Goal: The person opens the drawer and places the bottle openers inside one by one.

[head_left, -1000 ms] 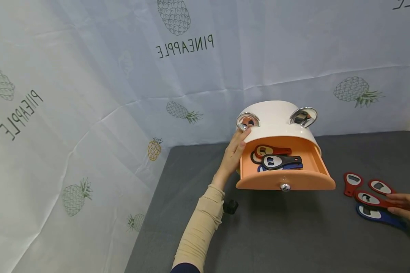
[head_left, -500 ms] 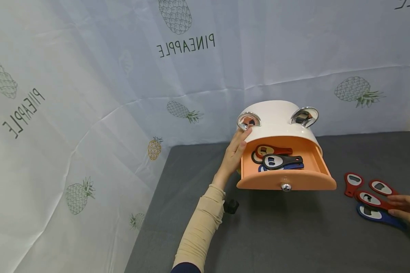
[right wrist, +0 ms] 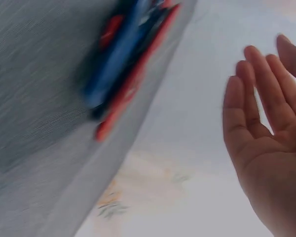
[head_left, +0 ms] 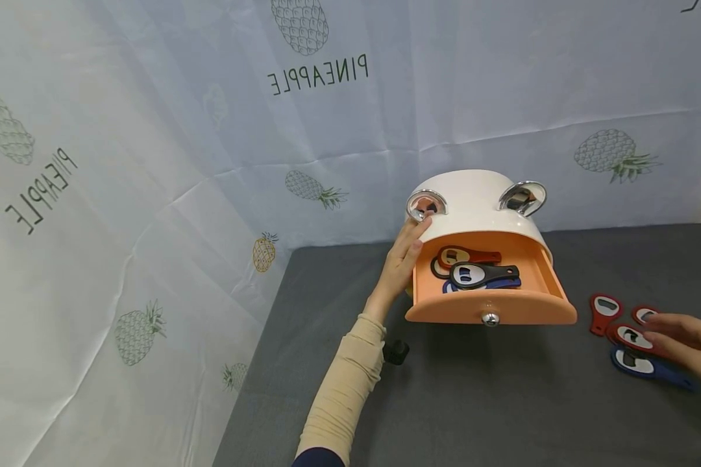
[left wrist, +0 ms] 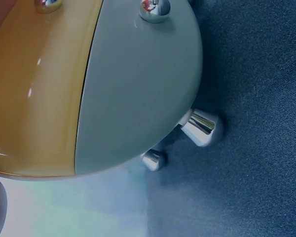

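Observation:
My left hand (head_left: 398, 263) rests with extended fingers against the left side of a white rounded drawer box (head_left: 473, 201). Its orange drawer (head_left: 491, 308) is pulled out and holds several bottle openers, a black bottle opener (head_left: 470, 275) lying on top and a red bottle opener (head_left: 467, 255) behind it. On the table at right lie more of them: a red bottle opener (head_left: 605, 312) and a blue bottle opener (head_left: 639, 364) among others. My right hand (head_left: 692, 344) hovers over this group; in the right wrist view its fingers are extended and the palm holds nothing.
Two chrome rings stand on the box, the right ring (head_left: 522, 198) among them. The left wrist view shows a closed grey-green lower drawer (left wrist: 138, 89) and short chrome legs (left wrist: 202, 128). A small black object (head_left: 395, 353) sits beside the left forearm. A pineapple-print curtain (head_left: 350, 117) hangs behind.
My right hand has come off the bottle openers and shifted up and left over them. The left hand and the drawer box stay as they were.

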{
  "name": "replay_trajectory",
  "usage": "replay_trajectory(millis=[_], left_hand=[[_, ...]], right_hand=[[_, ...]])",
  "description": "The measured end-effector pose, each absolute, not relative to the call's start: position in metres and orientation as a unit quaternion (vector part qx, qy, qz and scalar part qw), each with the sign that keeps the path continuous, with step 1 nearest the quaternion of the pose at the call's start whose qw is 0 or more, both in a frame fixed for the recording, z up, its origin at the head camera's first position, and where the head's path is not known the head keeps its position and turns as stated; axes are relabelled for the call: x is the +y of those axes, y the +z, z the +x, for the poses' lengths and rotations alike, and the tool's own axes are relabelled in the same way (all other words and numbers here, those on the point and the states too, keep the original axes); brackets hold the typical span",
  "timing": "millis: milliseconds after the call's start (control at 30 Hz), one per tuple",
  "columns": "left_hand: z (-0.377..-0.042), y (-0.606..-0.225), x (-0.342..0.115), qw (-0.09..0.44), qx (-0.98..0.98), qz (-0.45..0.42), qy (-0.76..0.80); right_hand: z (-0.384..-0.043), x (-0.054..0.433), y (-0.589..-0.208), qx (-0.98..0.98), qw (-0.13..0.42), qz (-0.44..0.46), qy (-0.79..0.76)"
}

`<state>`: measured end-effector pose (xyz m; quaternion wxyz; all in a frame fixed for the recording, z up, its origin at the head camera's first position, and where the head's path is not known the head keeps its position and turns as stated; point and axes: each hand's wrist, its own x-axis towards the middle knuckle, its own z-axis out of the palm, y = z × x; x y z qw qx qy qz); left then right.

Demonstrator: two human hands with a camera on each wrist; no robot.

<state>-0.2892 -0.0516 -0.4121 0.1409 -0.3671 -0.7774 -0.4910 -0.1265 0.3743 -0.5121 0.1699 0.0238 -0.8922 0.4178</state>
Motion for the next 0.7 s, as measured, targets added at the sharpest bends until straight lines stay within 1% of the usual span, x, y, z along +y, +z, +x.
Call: replay_trajectory(millis=[100,167,300,433,533,700], left_hand=[[-0.289,-0.412,-0.052,0.141,-0.777,-0.368,-0.49],[-0.289,-0.411,-0.052,0.142,-0.776,-0.37,-0.49],[-0.29,-0.412,-0.054,0.143,-0.774,-0.375,-0.489],[-0.289,-0.412,-0.055,0.14,-0.776,-0.373,-0.489],[-0.289,-0.411,-0.055,0.141,-0.779,-0.371,-0.486],[-0.289,-0.41,-0.054,0.138,-0.784,-0.37,-0.479]], right_hand=[[-0.122,0.35,-0.487,-0.87,0.21,0.065,0.442],[-0.119,0.333,-0.469,-0.861,0.233,0.07,0.447],[-0.11,0.299,-0.441,-0.848,0.244,0.06,0.466],[-0.101,0.269,-0.423,-0.828,0.258,0.072,0.493],[-0.099,0.251,-0.417,-0.798,0.297,0.13,0.508],[-0.103,0.228,-0.413,-0.742,0.385,0.244,0.491]])
